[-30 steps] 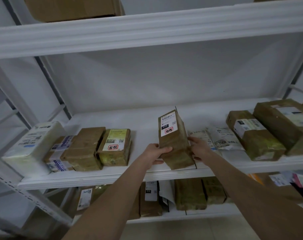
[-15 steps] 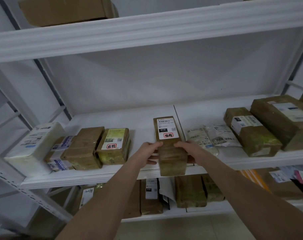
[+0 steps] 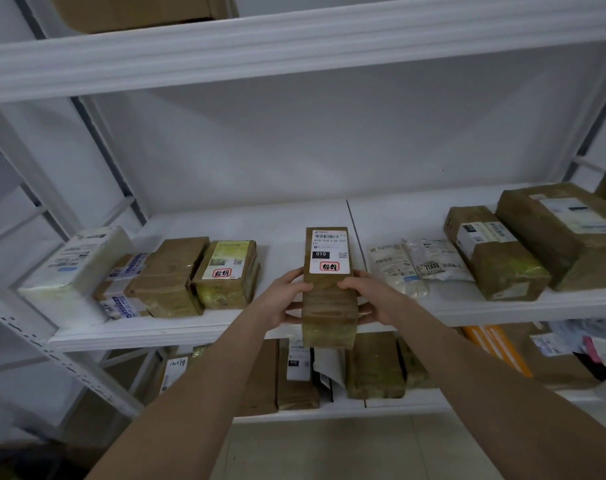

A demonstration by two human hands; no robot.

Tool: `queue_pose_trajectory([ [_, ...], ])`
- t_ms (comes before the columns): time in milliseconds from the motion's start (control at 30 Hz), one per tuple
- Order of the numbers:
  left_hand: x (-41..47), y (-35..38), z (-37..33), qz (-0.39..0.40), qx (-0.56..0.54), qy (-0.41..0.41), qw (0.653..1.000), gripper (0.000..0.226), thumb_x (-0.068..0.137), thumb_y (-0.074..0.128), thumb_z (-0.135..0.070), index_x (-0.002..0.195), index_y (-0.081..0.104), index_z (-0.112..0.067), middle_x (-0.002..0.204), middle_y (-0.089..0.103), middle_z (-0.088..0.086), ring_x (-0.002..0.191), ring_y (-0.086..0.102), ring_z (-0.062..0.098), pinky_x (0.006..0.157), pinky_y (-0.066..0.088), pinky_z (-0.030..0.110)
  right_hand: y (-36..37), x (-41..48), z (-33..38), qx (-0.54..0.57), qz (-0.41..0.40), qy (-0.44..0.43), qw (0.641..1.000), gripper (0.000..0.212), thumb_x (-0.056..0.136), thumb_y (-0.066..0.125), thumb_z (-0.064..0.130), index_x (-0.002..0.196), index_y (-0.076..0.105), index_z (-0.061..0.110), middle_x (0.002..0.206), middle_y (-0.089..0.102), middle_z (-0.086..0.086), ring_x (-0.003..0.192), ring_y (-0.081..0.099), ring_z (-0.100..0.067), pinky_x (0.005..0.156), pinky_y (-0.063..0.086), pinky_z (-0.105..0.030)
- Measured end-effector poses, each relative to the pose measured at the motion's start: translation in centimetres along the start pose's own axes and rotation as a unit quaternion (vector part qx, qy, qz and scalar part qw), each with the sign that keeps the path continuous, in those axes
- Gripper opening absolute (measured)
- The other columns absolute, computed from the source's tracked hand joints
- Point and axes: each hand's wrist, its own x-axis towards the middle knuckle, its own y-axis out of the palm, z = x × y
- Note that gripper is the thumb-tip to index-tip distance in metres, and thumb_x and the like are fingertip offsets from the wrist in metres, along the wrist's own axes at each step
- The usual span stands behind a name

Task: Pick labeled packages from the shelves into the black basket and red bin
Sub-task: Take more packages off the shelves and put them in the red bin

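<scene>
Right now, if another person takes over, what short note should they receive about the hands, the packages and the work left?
Left hand and right hand: both grip the brown 010-labeled package.
Package: over the front edge of the middle shelf.
Done: this package is in hand.
Left: place it; basket and bin are not in view. Other labeled packages lie on the shelf.

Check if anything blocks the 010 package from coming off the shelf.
Nothing visible does. The left hand and right hand grip the 010 package at the shelf front edge; basket and bin are out of view.
</scene>
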Motion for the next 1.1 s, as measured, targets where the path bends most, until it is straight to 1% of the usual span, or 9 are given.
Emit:
queue_pose_trajectory([
  [200,-1.9,0.1,1.0,-0.039,-0.018,0.014,0.999,0.06,0.089,0.058,-0.012,0.142,0.039,-0.033,0.125,0.057,0.006,0.108,0.058,0.027,0.085,0.054,0.045,0.7,-1.3,-0.7,0.01,-0.001,-0.045,0.999,0.044,0.086,0.062,0.014,0.126,0.048,0.027,0.108,0.058,-0.003,0.095,0.057,-0.027,0.077,0.054,-0.044],
  [333,-3.9,0.2,1.6,-0.061,-0.032,0.028,0.997,0.055,0.088,0.058,-0.01,0.137,0.046,-0.034,0.115,0.063,0.003,0.102,0.06,0.023,0.076,0.054,0.039,1.6,-1.7,-1.4,0.002,-0.01,-0.084,0.996,0.045,0.084,0.064,0.013,0.123,0.048,0.028,0.105,0.057,0.002,0.095,0.055,-0.019,0.08,0.051,-0.042],
  [533,-7.6,-1.5,5.0,-0.078,-0.052,0.035,0.995,0.055,0.085,0.061,-0.004,0.131,0.054,-0.034,0.106,0.069,0.001,0.095,0.063,0.022,0.072,0.054,0.037,3.7,-2.5,-3.1,-0.009,-0.029,-0.109,0.994,0.022,0.082,0.072,0.022,0.095,0.054,0.026,0.098,0.064,0.003,0.085,0.062,-0.014,0.054,0.05,-0.026],
  [633,-9.6,-2.8,6.3,-0.09,-0.056,0.035,0.994,0.056,0.084,0.062,0.001,0.131,0.054,-0.029,0.095,0.071,-0.001,0.088,0.065,0.019,0.071,0.055,0.036,5.5,-3.1,-4.2,-0.042,-0.01,-0.118,0.992,0.026,0.08,0.073,0.021,0.095,0.052,0.025,0.096,0.063,0.004,0.085,0.063,-0.015,0.057,0.053,-0.028],
  [767,-12.8,-5.1,7.9,-0.102,-0.066,0.026,0.992,0.053,0.085,0.058,0.005,0.129,0.054,-0.023,0.112,0.068,0.009,0.108,0.062,0.032,0.095,0.049,0.052,8.8,-4.1,-4.9,-0.068,0.015,-0.108,0.992,0.029,0.08,0.074,0.017,0.095,0.05,0.02,0.095,0.064,0.0,0.081,0.066,-0.015,0.054,0.052,-0.027],
  [867,-15.5,-7.3,9.3,-0.107,-0.066,0.026,0.992,0.053,0.086,0.054,0.01,0.132,0.051,-0.016,0.117,0.064,0.012,0.099,0.062,0.029,0.082,0.055,0.045,12.0,-5.2,-5.7,-0.084,0.029,-0.096,0.991,0.031,0.079,0.075,0.02,0.092,0.047,0.019,0.088,0.066,0.002,0.075,0.067,-0.013,0.048,0.052,-0.023],
  [967,-18.4,-9.8,10.7,-0.108,-0.053,0.027,0.992,0.051,0.085,0.053,0.012,0.129,0.053,-0.012,0.116,0.064,0.01,0.085,0.064,0.02,0.063,0.057,0.03,15.5,-6.0,-8.0,-0.086,0.034,-0.081,0.992,0.032,0.077,0.076,0.022,0.094,0.05,0.019,0.092,0.069,0.001,0.083,0.067,-0.017,0.068,0.058,-0.037],
  [1000,-19.3,-10.6,11.2,-0.11,-0.045,0.026,0.993,0.049,0.084,0.053,0.013,0.128,0.053,-0.01,0.118,0.064,0.012,0.084,0.064,0.02,0.062,0.058,0.028,16.6,-6.4,-9.1,-0.07,0.032,-0.072,0.994,0.031,0.077,0.077,0.021,0.096,0.052,0.018,0.094,0.069,0.0,0.085,0.067,-0.019,0.073,0.058,-0.04],
  [1100,-21.7,-12.9,13.1,-0.12,-0.013,0.018,0.993,0.05,0.084,0.056,0.011,0.13,0.05,-0.009,0.125,0.06,0.013,0.089,0.062,0.022,0.067,0.055,0.028,20.1,-7.7,-11.5,-0.043,0.024,-0.057,0.997,0.039,0.077,0.077,0.023,0.11,0.057,0.015,0.099,0.069,0.001,0.087,0.066,-0.019,0.066,0.053,-0.034],
])
